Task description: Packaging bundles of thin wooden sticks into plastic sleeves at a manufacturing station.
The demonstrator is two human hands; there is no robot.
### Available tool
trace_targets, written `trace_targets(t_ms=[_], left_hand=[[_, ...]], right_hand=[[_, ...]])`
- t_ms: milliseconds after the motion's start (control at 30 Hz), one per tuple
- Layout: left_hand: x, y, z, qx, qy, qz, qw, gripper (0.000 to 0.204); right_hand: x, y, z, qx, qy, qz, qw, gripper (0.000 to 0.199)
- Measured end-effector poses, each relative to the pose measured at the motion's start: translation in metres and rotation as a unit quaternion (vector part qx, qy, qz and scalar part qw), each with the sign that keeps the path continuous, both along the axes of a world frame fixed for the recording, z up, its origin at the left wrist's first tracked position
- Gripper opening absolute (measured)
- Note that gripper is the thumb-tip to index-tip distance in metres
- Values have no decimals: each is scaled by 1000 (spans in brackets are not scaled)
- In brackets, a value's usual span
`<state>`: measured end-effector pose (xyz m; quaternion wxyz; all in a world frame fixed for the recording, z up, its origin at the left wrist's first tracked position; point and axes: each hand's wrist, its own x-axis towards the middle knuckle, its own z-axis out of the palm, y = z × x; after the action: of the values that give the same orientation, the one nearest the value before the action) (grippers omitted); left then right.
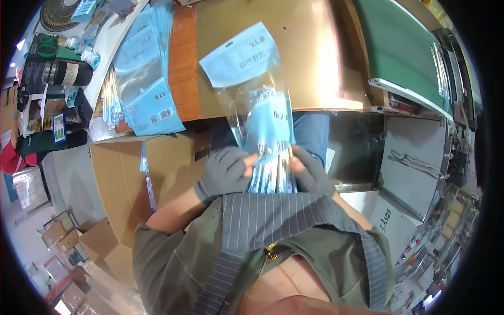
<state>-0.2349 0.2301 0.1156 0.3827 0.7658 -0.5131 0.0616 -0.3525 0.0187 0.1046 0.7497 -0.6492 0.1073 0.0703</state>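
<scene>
The grey-gloved left hand (226, 170) and grey-gloved right hand (314, 172) grasp opposite sides of a clear-and-pale-blue plastic pouch (268, 121) at its near end, around slender blue-and-white sticks (270, 177); its far end overlies the flat brown table (312, 58).

A reddish-brown wooden table (184, 68) is partly covered by a smooth tan board (278, 58); strong glare (331, 58) is reflected from the board's right part. The table is flanked on the left by a narrow white shelf (108, 50), on the right by a green flat surface with a white edge (396, 47). Below the latter, a pale grey panelled cabinet (412, 152) is seen.
</scene>
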Motion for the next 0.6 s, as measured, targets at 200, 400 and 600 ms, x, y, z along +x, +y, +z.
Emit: trace_targets(t_ms=[200,400,600], left_hand=[[26,-27,32,6,90,52,995,18],[151,-39,119,-57,81,89,991,12],[188,-49,195,-9,43,67,997,17]], right_hand=[[66,-7,-18,-374,-45,-47,925,38],[168,-51,98,-579,-295,-92,755,19],[198,-45,238,-543,-222,-90,805,15]])
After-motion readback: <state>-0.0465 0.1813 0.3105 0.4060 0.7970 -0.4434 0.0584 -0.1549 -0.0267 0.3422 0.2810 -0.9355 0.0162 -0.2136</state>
